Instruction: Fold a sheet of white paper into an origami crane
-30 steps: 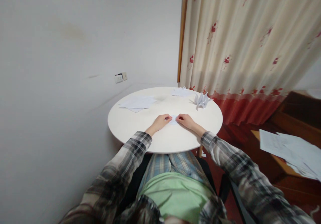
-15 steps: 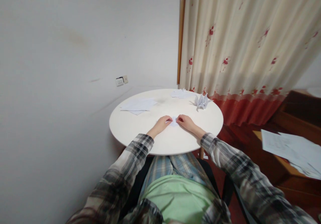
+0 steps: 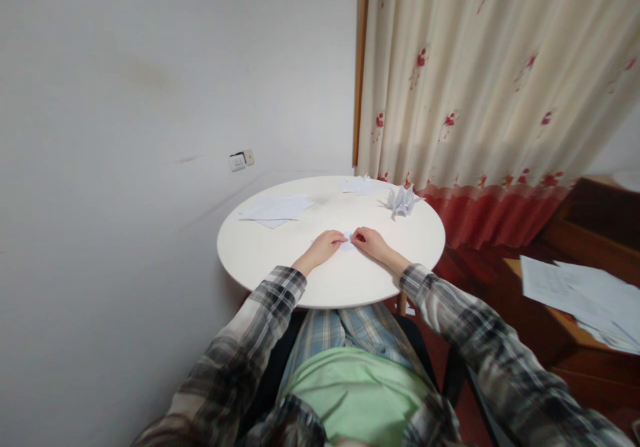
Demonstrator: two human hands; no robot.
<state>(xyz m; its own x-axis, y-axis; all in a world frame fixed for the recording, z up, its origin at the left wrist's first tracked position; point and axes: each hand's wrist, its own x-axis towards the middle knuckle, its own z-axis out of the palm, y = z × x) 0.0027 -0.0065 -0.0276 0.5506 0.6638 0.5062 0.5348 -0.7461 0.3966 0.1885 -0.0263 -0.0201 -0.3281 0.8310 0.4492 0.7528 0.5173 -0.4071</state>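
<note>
A small piece of white paper (image 3: pixel 348 245) lies on the round white table (image 3: pixel 270 260), between my two hands and partly covered by them. My left hand (image 3: pixel 327 245) has its fingers closed on the paper's left side, thumb pointing right. On the right side, my right hand (image 3: pixel 369 239) pinches the paper with curled fingers. The fingertips of both hands are close together. Whether the paper is folded is too small to tell.
Flat white sheets (image 3: pixel 277 208) lie at the table's back left, more paper (image 3: pixel 359 185) at the back. Folded paper cranes (image 3: pixel 401 201) sit bunched at the back right. Papers (image 3: pixel 585 297) cover a wooden cabinet to the right. A wall is at the left, a curtain (image 3: pixel 450 87) behind.
My left fingertips have shifted slightly right over the paper, closer to my right hand. The right hand has stayed nearly in place.
</note>
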